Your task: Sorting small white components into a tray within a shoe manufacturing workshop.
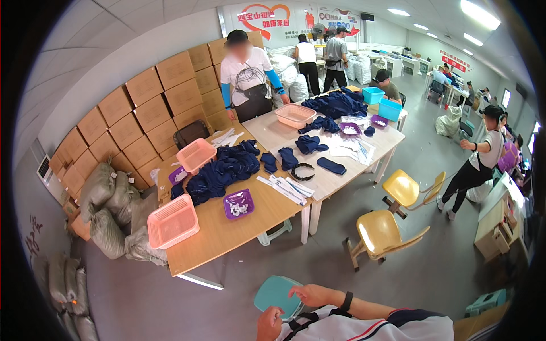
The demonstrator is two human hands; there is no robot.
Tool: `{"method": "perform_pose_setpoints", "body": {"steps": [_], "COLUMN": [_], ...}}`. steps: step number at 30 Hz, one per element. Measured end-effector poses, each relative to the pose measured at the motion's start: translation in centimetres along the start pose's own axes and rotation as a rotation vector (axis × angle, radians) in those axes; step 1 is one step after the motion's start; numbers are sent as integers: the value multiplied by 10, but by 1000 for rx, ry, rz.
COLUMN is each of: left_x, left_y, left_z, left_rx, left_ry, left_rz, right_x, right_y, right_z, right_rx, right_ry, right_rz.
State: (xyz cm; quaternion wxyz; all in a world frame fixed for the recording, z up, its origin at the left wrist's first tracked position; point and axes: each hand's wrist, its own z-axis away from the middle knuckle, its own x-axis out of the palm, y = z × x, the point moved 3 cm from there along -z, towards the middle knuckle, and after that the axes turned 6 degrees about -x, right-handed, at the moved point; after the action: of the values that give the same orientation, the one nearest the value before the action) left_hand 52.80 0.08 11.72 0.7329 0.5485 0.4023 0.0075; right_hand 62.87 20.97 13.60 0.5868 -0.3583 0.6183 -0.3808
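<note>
My left hand (269,324) is at the lower edge with its fingers curled in; nothing shows in it. Close by on the right, my right hand (314,295) reaches over the edge of a teal plastic stool (273,294). Its fingers are partly bent and apart, holding nothing visible. A black band (347,301) circles the right wrist. Both hands are well away from the work tables. On the wooden table (233,238) lies a heap of navy cloth pieces (222,173). A purple basket (238,204) of small white pieces and an empty pink basket (173,221) stand beside it.
Two yellow chairs (378,232) stand right of the pale table (364,165). A person in blue sleeves (245,74) stands behind the tables. Stacked cartons (131,113) and full sacks (108,233) line the left wall. Another person (483,148) stands at right.
</note>
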Motion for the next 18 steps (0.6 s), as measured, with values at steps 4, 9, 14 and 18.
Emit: {"method": "perform_pose_setpoints", "body": {"steps": [4, 9, 14, 18], "left_x": [1, 3, 2, 5], "left_y": [0, 2, -1, -3], "left_z": [-1, -5, 3, -10], "left_rx": [71, 34, -3, 100], "left_ry": [42, 4, -7, -41], "left_rz": [2, 51, 34, 31], "right_x": [-3, -1, 0, -8], "right_y": [-1, 3, -3, -3], "right_z": [0, 2, 1, 3], "right_rx": [24, 40, -3, -56], "right_ry": [4, 13, 10, 18], "right_rz": [-3, -31, -54, -23]}}
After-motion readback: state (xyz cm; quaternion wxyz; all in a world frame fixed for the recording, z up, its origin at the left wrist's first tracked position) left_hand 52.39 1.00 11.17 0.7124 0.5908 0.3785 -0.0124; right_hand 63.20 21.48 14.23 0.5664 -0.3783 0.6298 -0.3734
